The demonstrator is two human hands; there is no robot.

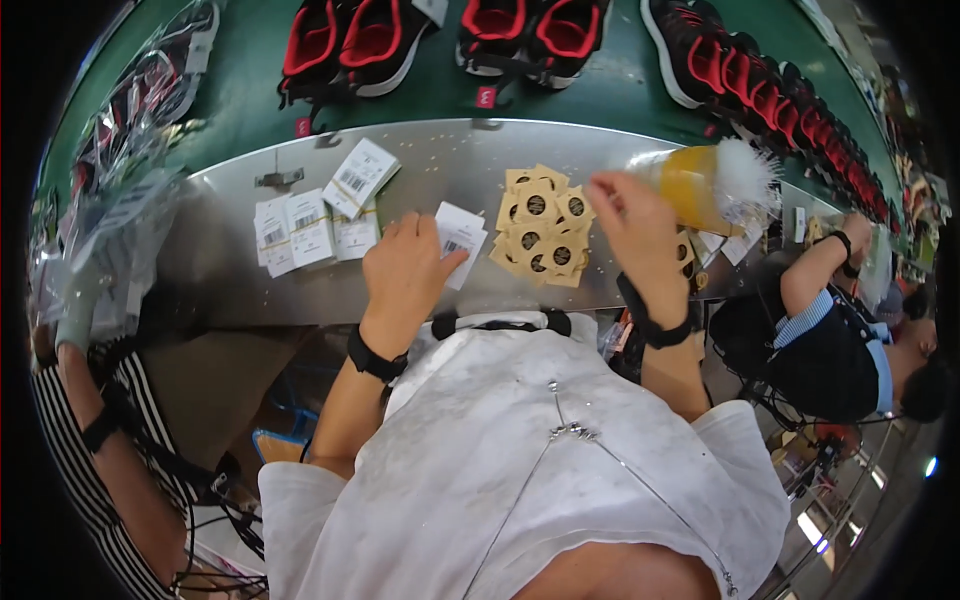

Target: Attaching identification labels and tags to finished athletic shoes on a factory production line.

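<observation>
My left hand (pixel 408 268) is closed at the near side of the metal table, its thumb lying over a few white paper tags (pixel 462 240) with barcodes. To its left lie several bundles of similar white tags (pixel 308 228), some with a band round them. A loose heap of tan square tags (pixel 540 228) with dark round prints sits between my hands. My right hand (pixel 640 235) is raised at the heap's right edge, fingertips drawn together; anything in them is too small to make out. Beside it lies a yellow-wrapped bundle of white plastic strands (pixel 705 185).
Behind the metal table (pixel 230 210), black-and-red shoes (pixel 350 45) stand on a green surface (pixel 240 90), with a long row of shoes (pixel 770 95) at right. Plastic-wrapped shoes (pixel 150 90) lie far left. Co-workers' arms reach in at left (pixel 110 440) and right (pixel 815 270).
</observation>
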